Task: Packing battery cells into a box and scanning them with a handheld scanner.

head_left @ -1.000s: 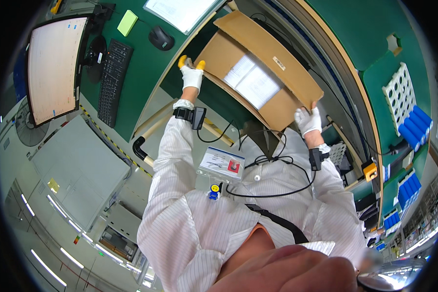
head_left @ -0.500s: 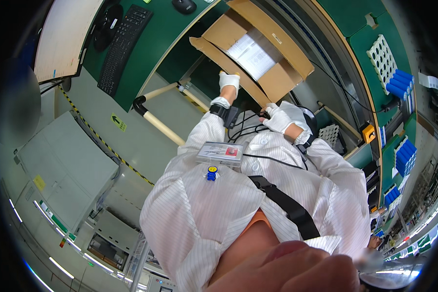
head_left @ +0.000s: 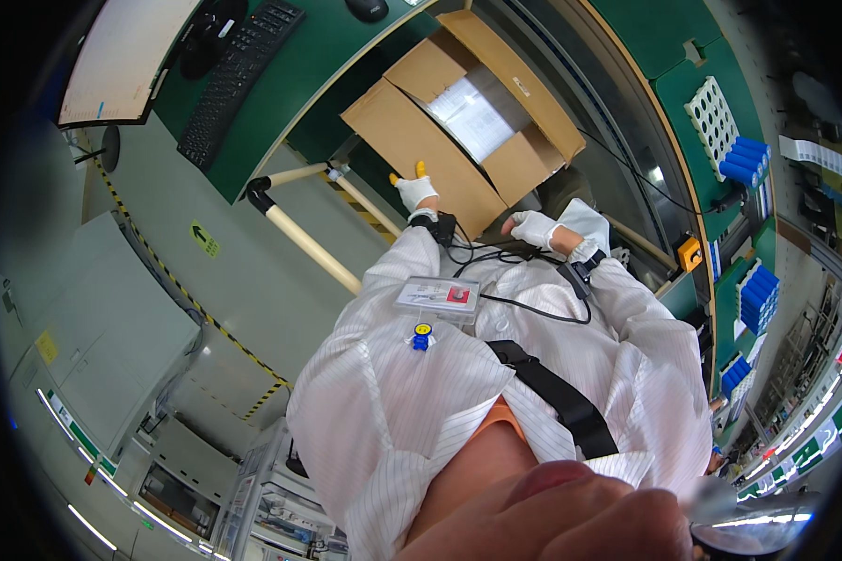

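Observation:
An open cardboard box (head_left: 430, 154) sits in front of me with its flaps spread outward. Inside it lies a pale, shiny item in what looks like clear plastic (head_left: 480, 114). My left hand (head_left: 415, 192), in a white glove with yellow fingertips, is beside the near left flap, two fingers apart and nothing in them. Below the box's near corner is my right hand (head_left: 535, 229), also in a white glove, its thumb standing off from the other fingers. It seems to hold nothing, though its fingers are partly hidden.
Black cables (head_left: 482, 254) hang between my wrists. A green desk at upper left carries a keyboard (head_left: 239, 84) and a mouse (head_left: 367, 9). A cream pipe frame (head_left: 313, 248) stands left. On the right bench are a white holed tray (head_left: 711, 122) and blue cylinders (head_left: 745, 161).
The box's near flap lies further outward, showing more of its face. My left hand has moved left and down along it. My right hand has come off the box's near corner.

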`<state>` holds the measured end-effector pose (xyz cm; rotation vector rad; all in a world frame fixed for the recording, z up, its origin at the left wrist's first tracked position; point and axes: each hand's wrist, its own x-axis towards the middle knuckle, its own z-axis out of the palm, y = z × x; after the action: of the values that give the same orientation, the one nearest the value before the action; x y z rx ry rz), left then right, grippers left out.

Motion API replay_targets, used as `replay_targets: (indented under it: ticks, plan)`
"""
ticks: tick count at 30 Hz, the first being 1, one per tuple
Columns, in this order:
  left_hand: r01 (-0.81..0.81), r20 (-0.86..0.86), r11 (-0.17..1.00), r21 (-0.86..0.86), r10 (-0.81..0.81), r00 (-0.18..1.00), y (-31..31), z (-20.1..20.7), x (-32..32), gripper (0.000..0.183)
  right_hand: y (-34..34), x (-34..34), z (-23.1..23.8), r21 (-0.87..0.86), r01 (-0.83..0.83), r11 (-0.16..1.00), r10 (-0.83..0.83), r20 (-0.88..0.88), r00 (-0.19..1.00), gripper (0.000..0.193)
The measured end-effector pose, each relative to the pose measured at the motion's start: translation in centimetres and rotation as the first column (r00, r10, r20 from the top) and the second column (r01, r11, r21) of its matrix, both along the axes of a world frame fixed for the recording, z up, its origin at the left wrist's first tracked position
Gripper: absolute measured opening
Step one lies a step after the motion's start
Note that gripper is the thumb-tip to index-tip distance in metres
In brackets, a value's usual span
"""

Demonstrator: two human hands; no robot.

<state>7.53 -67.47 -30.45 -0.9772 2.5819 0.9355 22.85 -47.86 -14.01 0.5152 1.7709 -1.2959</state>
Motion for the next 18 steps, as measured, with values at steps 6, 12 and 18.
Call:
replay_targets:
  ticks: [6, 12, 18]
  plan:
    - [0.057, 0.221, 0.996, 0.071, -0.071, 0.973, 3.4, 6.0, 1.9, 0.086, 1.1, 3.5, -2.0, -0.184, -0.015, 0.983, 0.021, 0.029, 0.999, 0.040]
    - [0.804, 0.657, 0.565, -0.187, -0.536, 0.530, 7.3, 6.4, 7.9, 0.108, 3.8, 3.4, -1.4, -0.362, -0.228, 0.904, 0.254, 0.026, 0.967, 0.044]
    - [0.481, 0.687, 0.839, 0.253, -0.506, 0.522, 8.9, -0.7, 9.4, 0.099, 11.2, 5.2, -6.9, -0.273, -0.076, 0.959, 0.031, -0.165, 0.986, 0.028]
